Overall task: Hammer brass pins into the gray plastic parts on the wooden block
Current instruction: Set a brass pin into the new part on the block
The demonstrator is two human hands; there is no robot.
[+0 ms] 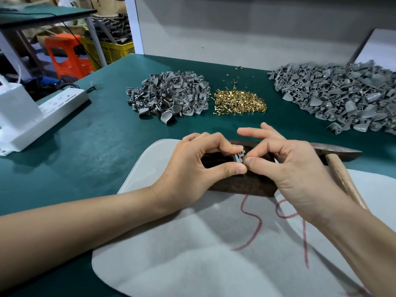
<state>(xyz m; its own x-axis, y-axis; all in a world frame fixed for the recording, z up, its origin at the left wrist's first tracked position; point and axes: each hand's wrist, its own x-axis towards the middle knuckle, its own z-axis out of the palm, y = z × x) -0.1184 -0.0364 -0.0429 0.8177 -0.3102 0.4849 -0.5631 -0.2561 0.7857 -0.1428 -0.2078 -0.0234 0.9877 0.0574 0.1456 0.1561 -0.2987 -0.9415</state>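
- Surface: green table [102,146]; a pale gray sheet [192,243] with red scrawl lies on it, and the block [242,185] sits on the sheet's far part.
- Room: white wall [235,24] stands beyond the block. Far-left of the block are a white strip [53,110] on the table edge, an orange stool [66,54] and a yellow crate [111,51] w/ dark scrap.
- Block: dark wood, long axis left–right across the view.
- Part [302,157]: gray, over the block's top near its middle, between both hands; appears to stand on end. Which way it faces can't be told.
- Left hand [192,166]: thumb + index pinch the part from the left, other fingers curled.
- Right hand [300,168]: thumb + one finger pinch a pin [307,156] against the part's right side; only a speck of brass shows. Two fingers stick out straight.
- Hammer [340,174]: lies touching the block's right end, head far, wooden handle running near-right under the right wrist.
- Counts: 1 block, 1 hammer, 1 part in hand, 1 pin in hand, 2 hands.
- Beyond the block, 3 heaps: small gray pile [169,95] far-left, pin pile [240,102] straight beyond, big gray pile [338,93] far-right. There are too many pcs to count; a few loose pins are scattered past the pin pile.
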